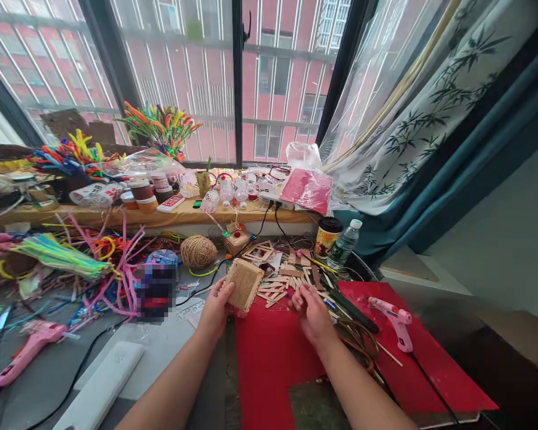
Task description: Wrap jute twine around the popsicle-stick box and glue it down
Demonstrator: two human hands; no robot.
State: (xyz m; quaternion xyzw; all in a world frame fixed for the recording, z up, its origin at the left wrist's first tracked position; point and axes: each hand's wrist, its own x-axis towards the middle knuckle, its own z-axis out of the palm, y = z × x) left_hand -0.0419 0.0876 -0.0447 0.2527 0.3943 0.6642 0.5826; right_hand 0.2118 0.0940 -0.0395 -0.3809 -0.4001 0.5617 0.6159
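Observation:
My left hand [216, 310] grips a small tan square panel [244, 285] by its left edge, thumb on the face. Its surface looks ribbed, like wound twine or corrugated card, with a paler border. My right hand [312, 313] is apart from it, over the red board [264, 358], fingers curled and pinched together; whatever they may hold is too small to make out. Beyond both hands lies a heap of wooden craft sticks [273, 289]. A ball of twine [198, 251] and a small house-shaped wooden piece [237, 239] sit behind the panel.
A pink glue gun [397, 322] lies at right, another pink glue gun [31, 349] at far left. A water bottle [345, 243] and lidded cup [326, 237] stand behind the sticks. Pipe cleaners [63, 257] crowd the left, near a long white case [101, 388]. Cords cross the table.

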